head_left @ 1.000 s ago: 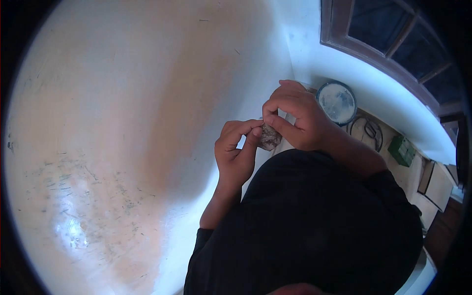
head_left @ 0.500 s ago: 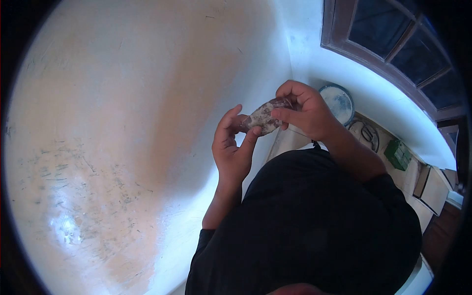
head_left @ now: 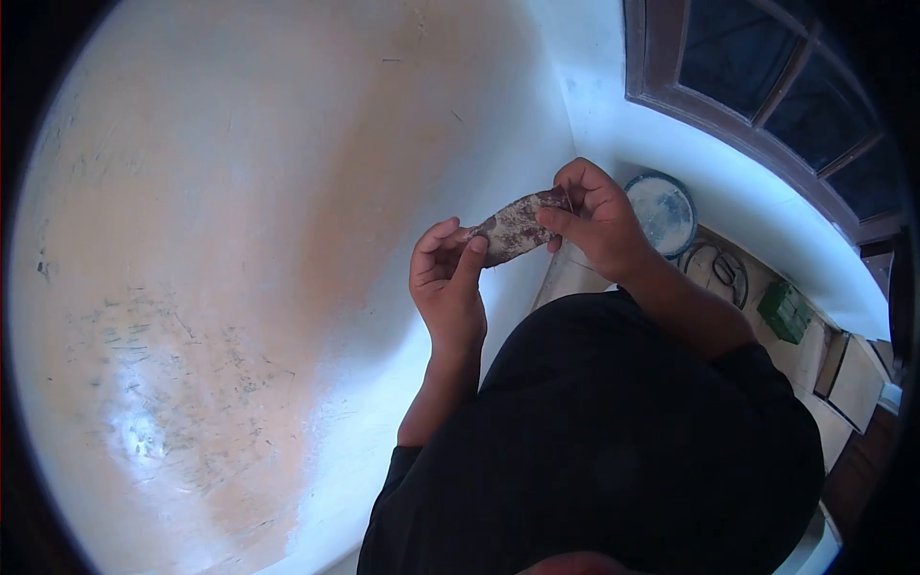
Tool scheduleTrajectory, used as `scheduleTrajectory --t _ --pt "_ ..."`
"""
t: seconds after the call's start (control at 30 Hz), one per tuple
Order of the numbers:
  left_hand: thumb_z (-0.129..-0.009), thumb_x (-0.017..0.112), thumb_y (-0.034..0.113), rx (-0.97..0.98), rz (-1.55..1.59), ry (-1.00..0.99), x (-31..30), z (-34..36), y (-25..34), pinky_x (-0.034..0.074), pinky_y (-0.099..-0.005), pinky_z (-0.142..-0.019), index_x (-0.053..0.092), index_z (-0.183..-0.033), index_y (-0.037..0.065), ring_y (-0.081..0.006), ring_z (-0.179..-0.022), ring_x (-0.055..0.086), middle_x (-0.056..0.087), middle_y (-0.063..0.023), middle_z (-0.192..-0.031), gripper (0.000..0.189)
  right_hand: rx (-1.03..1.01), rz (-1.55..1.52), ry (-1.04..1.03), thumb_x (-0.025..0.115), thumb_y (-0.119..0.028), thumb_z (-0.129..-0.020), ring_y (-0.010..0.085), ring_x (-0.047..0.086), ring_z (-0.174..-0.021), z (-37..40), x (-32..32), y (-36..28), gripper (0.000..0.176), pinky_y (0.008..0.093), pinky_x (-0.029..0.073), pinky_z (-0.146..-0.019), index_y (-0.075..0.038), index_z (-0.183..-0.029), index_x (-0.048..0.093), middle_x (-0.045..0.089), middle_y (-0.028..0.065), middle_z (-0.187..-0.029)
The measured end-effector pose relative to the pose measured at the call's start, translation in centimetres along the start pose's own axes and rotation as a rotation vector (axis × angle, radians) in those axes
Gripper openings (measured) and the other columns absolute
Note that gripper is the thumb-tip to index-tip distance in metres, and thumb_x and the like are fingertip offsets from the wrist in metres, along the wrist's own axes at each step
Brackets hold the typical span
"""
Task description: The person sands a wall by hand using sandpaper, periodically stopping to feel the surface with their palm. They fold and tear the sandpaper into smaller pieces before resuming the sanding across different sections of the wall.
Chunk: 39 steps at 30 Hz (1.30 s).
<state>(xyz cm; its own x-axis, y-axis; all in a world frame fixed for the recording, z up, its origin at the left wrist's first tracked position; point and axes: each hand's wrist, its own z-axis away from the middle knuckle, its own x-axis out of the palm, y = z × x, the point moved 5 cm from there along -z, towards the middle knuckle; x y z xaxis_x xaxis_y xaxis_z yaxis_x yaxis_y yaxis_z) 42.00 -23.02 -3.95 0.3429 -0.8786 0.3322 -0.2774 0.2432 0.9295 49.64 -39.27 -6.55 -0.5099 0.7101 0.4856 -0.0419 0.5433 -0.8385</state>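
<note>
A worn, reddish-brown piece of sandpaper (head_left: 517, 230), caked with pale dust, is stretched between my two hands in front of the wall. My left hand (head_left: 453, 273) pinches its lower left end, thumb on the near face and fingers behind. At the upper right end, my right hand (head_left: 599, 220) grips it with the thumb laid across the front. The sheet bends slightly, and its back is hidden from me.
A pale wall (head_left: 220, 240) with scratches and dark marks fills the left side. At the right are a brown-framed window (head_left: 743, 57), a round bucket with whitish contents (head_left: 661, 213), a dark cable (head_left: 724, 273) and a green box (head_left: 784, 312) on the floor.
The sandpaper has been opened out flatter and shows more of its dusty face. My left thumb has shifted left along it, and both hands keep hold. The view has moved slightly.
</note>
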Motion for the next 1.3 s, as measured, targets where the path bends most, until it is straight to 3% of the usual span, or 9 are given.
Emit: scheduleTrajectory --t 0.2,0.37,0.43,0.53,0.57,0.63,0.87,1.07,1.3 --pt "-0.083 0.062 -0.009 0.169 -0.136 -0.037 1.0 -0.1 0.1 0.052 -0.0274 -0.079 0.055 -0.104 0.005 -0.0115 -0.088 0.06 0.061 -0.0045 -0.094 0.026 -0.007 -0.008 0.027 0.062 -0.002 -0.088 0.0091 0.058 -0.075 0.7 -0.9 -1.4 0.024 0.0242 0.051 -0.06 -0.003 -0.107 0.048 0.06 0.0065 -0.089" --pt "-0.083 0.061 -0.01 0.124 -0.123 -0.069 1.5 -0.2 -0.5 0.053 -0.0282 -0.078 0.055 -0.108 0.003 -0.0134 -0.09 0.06 0.061 -0.0066 -0.099 0.028 0.006 0.034 0.003 0.063 -0.003 -0.088 0.0098 0.059 -0.071 1.3 -2.1 -1.8 0.03 0.0247 0.051 -0.062 -0.001 -0.114 0.048 0.062 0.0064 -0.083" --pt "-0.082 0.06 -0.01 0.086 -0.113 -0.123 2.2 -0.1 -0.6 0.054 -0.0293 -0.079 0.054 -0.11 0.003 -0.0153 -0.093 0.061 0.06 -0.0083 -0.104 0.031 0.089 -0.036 0.134 0.063 -0.002 -0.087 0.0106 0.06 -0.068 1.5 -2.7 -2.0 0.03 0.0248 0.051 -0.062 -0.001 -0.113 0.049 0.061 0.0051 -0.077" --pt "-0.078 0.06 -0.013 0.139 -0.246 -0.228 3.9 0.0 -0.1 0.056 -0.0311 -0.079 0.054 -0.117 0.002 -0.0205 -0.1 0.061 0.056 -0.0132 -0.117 0.041 0.113 -0.078 0.196 0.064 -0.003 -0.087 0.0112 0.061 -0.067 2.0 -3.6 -2.4 0.033 0.0244 0.05 -0.062 -0.002 -0.116 0.048 0.062 0.0053 -0.077" --pt "-0.077 0.06 -0.013 0.331 -0.564 -0.307 4.6 0.4 0.4 0.057 -0.0311 -0.078 0.056 -0.117 0.002 -0.0224 -0.103 0.061 0.053 -0.015 -0.121 0.043 0.11 -0.079 0.203 0.064 -0.003 -0.087 0.0112 0.061 -0.067 2.1 -4.0 -2.4 0.033 0.0244 0.05 -0.062 -0.002 -0.116 0.048 0.062 0.0053 -0.077" --pt "-0.073 0.064 -0.013 0.623 -0.989 -0.41 5.4 0.8 0.5 0.058 -0.0289 -0.077 0.061 -0.114 0.004 -0.0247 -0.107 0.06 0.052 -0.0179 -0.125 0.045 0.156 -0.176 0.181 0.064 -0.006 -0.087 0.0134 0.063 -0.068 2.3 -4.3 -2.2 0.033 0.0249 0.052 -0.065 -0.001 -0.117 0.051 0.065 0.0089 -0.086" --pt "-0.066 0.078 0.002 0.627 -1.015 -0.403 5.6 1.2 1.2 0.052 -0.0356 -0.082 0.066 -0.108 0.008 -0.026 -0.098 0.063 0.06 -0.0139 -0.12 0.043 0.305 -0.358 0.158 0.061 -0.008 -0.09 0.0172 0.067 -0.081 3.0 -2.7 -2.5 0.032 0.0281 0.056 -0.076 0.002 -0.12 0.057 0.063 0.0155 -0.112" --pt "-0.063 0.086 0.02 0.595 -0.965 -0.322 1.4 1.5 0.8 0.049 -0.0365 -0.085 0.063 -0.11 0.006 -0.0268 -0.1 0.062 0.064 -0.013 -0.112 0.054 0.185 0.176 0.043 0.061 -0.007 -0.089 0.016 0.067 -0.083 2.7 0.2 -1.9 0.027 0.0263 0.056 -0.073 0.002 -0.114 0.062 0.067 0.0142 -0.103" --pt "-0.084 0.071 0.013 0.232 -0.696 -0.315 -2.8 3.3 0.3 0.048 -0.0314 -0.083 0.057 -0.113 0.002 -0.0174 -0.093 0.063 0.066 -0.0103 -0.099 0.034 -0.029 0.823 0.006 0.071 -0.003 -0.081 0.0044 0.056 -0.059 3.5 5.1 -0.7 0.014 0.0193 0.043 -0.055 0.001 -0.094 0.067 0.064 0.0037 -0.069"
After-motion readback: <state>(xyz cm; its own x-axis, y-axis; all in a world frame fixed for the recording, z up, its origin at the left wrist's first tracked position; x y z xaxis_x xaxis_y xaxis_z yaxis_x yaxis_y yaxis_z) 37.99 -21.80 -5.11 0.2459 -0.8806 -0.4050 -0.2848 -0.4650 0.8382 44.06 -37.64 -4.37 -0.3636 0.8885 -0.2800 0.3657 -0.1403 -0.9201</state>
